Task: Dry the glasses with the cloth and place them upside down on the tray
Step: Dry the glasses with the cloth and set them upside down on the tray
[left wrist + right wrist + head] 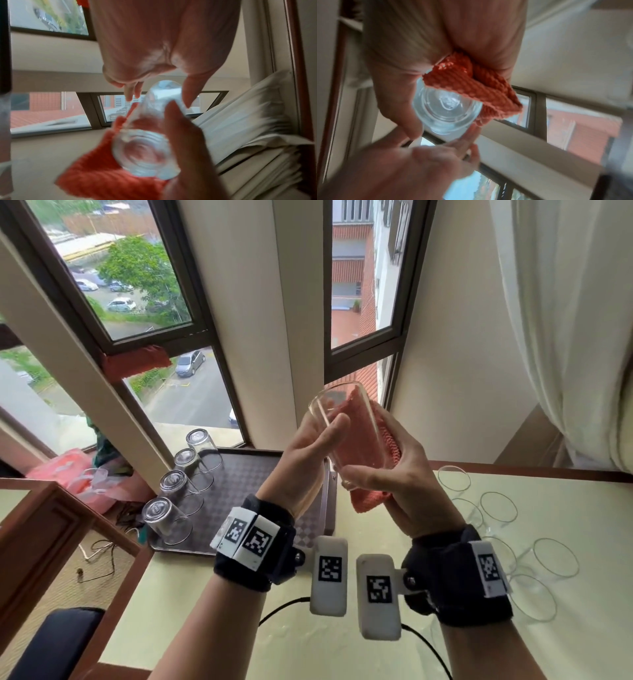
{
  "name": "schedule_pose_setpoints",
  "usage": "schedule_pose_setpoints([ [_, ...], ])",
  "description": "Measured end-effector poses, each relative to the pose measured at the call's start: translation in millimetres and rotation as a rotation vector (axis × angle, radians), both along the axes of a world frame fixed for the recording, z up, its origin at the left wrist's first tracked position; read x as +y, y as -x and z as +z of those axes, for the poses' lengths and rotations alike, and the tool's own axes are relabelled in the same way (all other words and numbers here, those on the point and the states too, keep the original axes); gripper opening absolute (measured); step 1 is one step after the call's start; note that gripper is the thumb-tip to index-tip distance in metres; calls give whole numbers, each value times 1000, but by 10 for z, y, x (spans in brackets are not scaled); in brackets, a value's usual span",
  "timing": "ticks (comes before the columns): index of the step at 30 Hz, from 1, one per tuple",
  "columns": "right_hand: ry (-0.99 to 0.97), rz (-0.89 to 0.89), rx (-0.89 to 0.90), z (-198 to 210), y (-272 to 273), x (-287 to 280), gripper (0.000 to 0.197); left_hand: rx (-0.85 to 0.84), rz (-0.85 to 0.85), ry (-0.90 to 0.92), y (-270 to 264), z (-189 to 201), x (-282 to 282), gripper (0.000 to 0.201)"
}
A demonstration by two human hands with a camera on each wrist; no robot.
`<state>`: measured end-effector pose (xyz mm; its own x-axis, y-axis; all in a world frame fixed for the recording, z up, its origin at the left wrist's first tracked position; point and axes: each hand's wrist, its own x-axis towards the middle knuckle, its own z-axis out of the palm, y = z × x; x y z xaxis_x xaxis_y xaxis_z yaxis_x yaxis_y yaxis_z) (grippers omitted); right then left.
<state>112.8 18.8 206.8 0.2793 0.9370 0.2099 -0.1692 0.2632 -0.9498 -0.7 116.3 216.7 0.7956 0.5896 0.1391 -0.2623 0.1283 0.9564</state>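
Clear glass against orange cloth

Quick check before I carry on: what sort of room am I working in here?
Probably a hotel or serviced-apartment room high up in a building: the windows look down on parked cars, white curtains hang at the right, and a dark serving tray of upturned glasses sits on a pale table.
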Motion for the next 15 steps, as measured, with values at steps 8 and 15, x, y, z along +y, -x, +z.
schedule_pose_setpoints([
  [8,-45,-161,-313,44,83,9,93,-6,27,-37,-2,143,-93,29],
  [15,-4,0,100,3,10,-69,84,-7,17,-60,36,35,-32,59],
])
